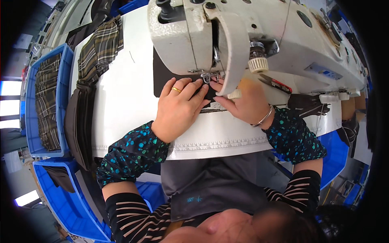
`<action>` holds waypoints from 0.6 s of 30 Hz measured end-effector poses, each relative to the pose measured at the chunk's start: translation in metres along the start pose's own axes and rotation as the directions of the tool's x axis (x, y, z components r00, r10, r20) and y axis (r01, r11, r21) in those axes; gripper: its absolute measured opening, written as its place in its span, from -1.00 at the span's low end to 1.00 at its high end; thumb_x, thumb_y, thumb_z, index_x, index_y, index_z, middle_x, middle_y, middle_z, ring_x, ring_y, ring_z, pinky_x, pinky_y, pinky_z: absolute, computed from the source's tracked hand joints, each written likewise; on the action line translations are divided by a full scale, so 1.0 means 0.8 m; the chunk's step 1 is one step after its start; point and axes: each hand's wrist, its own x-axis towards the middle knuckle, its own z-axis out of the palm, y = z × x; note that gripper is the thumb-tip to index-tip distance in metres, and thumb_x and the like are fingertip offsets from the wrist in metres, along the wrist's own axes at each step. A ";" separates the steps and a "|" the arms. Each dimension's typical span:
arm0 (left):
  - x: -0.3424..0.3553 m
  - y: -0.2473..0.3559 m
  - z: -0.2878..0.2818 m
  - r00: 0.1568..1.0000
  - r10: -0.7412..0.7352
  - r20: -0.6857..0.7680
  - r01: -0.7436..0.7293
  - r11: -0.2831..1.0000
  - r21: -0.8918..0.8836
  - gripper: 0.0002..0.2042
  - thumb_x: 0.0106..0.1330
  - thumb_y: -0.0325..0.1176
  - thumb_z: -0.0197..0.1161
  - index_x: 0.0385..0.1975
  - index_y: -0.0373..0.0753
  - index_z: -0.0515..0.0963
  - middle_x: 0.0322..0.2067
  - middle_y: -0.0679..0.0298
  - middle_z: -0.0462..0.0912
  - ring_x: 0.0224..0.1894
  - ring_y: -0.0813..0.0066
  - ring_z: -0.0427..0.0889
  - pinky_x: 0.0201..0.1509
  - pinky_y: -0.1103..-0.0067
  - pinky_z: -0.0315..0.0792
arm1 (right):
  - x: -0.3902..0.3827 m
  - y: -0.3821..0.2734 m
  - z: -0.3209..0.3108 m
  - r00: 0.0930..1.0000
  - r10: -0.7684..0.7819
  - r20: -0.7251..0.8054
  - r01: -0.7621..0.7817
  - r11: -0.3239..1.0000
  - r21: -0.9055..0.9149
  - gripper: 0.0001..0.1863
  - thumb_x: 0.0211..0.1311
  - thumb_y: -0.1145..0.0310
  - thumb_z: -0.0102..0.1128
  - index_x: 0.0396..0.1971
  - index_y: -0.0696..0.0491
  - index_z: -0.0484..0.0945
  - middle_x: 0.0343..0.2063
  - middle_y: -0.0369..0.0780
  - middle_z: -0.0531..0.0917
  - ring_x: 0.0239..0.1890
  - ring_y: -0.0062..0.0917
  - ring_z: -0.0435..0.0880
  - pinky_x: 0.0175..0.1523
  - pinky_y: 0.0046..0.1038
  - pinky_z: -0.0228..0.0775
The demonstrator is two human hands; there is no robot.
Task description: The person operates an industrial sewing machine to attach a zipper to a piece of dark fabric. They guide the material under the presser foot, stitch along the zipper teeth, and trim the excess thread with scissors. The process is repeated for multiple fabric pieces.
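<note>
A dark brown fabric piece (163,75) lies on the white table under the presser foot (209,77) of a white sewing machine (174,44). My left hand (178,107), with a gold ring, rests flat on the fabric, its fingertips just left of the foot. To the right of the foot, my right hand (249,103) reaches in, thumb and index finger stretched out and apart at the fabric. The machine's curved white guard hides part of its fingers. A strip with a pale patch (216,106) shows at the fabric's near edge.
Thread snips (276,83) lie right of my right hand, near dark scraps (304,104). Plaid fabric (99,50) and folded dark pieces (79,125) line the table's left edge. Blue bins (67,93) stand beyond. A printed ruler (227,144) runs along the near edge.
</note>
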 end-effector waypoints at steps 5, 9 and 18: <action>0.004 0.000 0.000 1.000 -0.012 0.002 0.012 1.000 0.018 -0.65 0.27 -0.20 0.45 0.00 -0.19 0.75 0.07 0.30 0.72 0.13 0.26 0.61 0.30 0.21 0.43 | 0.001 -0.002 0.006 0.999 -0.040 0.018 0.042 0.994 -0.099 -0.78 0.16 0.21 0.46 -0.29 0.01 0.74 -0.30 -0.32 0.69 -0.31 -0.38 0.70 -0.24 -0.30 0.54; 0.007 -0.002 0.001 1.000 -0.006 -0.001 0.006 1.000 0.018 -0.66 0.27 -0.20 0.46 -0.01 -0.20 0.75 0.06 0.29 0.72 0.12 0.26 0.61 0.29 0.22 0.43 | 0.001 -0.001 0.006 0.999 -0.042 0.021 0.044 0.994 -0.104 -0.77 0.17 0.21 0.46 -0.31 0.05 0.72 -0.31 -0.31 0.67 -0.30 -0.37 0.70 -0.24 -0.30 0.54; 0.010 -0.005 -0.001 1.000 0.016 -0.004 -0.016 0.998 0.063 -0.67 0.28 -0.20 0.44 -0.01 -0.19 0.76 0.05 0.34 0.73 0.03 0.35 0.59 0.11 0.35 0.40 | -0.002 0.001 0.007 0.996 0.018 0.092 -0.008 0.993 -0.114 -0.73 0.21 0.20 0.44 -0.23 0.06 0.70 -0.32 -0.27 0.67 -0.38 -0.29 0.74 -0.30 -0.26 0.55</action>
